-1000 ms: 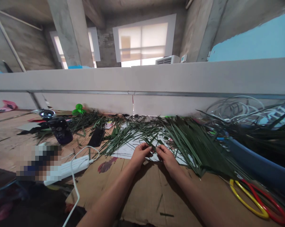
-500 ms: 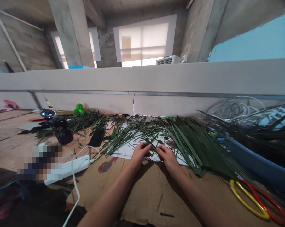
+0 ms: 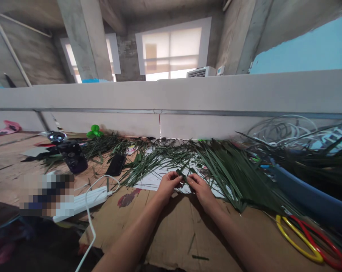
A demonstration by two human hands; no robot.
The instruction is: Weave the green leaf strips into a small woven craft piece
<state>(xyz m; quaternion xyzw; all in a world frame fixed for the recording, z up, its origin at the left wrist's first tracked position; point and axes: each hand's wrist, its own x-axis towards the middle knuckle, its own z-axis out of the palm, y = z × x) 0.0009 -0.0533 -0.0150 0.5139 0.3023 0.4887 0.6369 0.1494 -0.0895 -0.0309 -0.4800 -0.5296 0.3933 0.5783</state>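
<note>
Pinching dark-green, flat leaf strip (image 3: 179,172) btwn L hand (image 3: 168,186) & R hand (image 3: 201,189), both clamped on it by fingertips, equally near, w/ long axis approx. slanted far-L to near-R across the gap, over white paper sheet (image 3: 147,183), just beyond flat brown cardboard (image 3: 125,226).

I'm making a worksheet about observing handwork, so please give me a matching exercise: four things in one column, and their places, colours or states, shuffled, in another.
Things
1. Leaf strip
2. Phone
3. Power strip
4. Looped handles

Descriptions
A. White, long and narrow
B. One yellow, one red, at the picture's lower right
C. Held in the fingers of the left hand and right hand
D. Black, lying flat

Pairs: 1-C, 2-D, 3-A, 4-B
</note>
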